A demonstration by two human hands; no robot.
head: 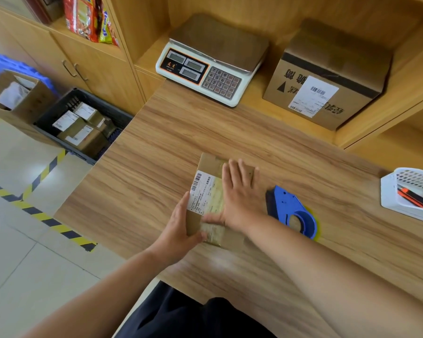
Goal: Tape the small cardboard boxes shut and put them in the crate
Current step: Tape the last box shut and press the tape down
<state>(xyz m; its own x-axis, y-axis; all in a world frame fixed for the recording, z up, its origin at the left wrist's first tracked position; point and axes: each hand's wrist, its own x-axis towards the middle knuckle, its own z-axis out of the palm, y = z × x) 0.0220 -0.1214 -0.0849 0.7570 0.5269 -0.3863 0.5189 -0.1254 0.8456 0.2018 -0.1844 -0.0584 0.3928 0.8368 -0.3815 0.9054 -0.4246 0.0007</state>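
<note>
Wooden counter (156, 147) bears a small taped cardboard box (211, 198). Left hand (178, 228) grips its near corner; right hand (239, 196) presses flat, fingers straight. Blue tape dispenser (291, 211) lies beside.

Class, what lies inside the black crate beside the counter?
Several small cardboard boxes with white labels lie in the crate. Its floor and anything beneath them are covered.

A small box (211, 196) is set near the middle of the table (156, 154), gripped at its near left corner by the left hand (181, 226) and pressed from above by the flat right hand (239, 193). A tape dispenser (291, 211) is laid just right of it, a basket (391, 193) farther right. At the far side a scale (213, 62) is placed, with a large box (327, 76) to its right. On the floor to the left, boxes (83, 135) are stacked in a crate (50, 111).
</note>
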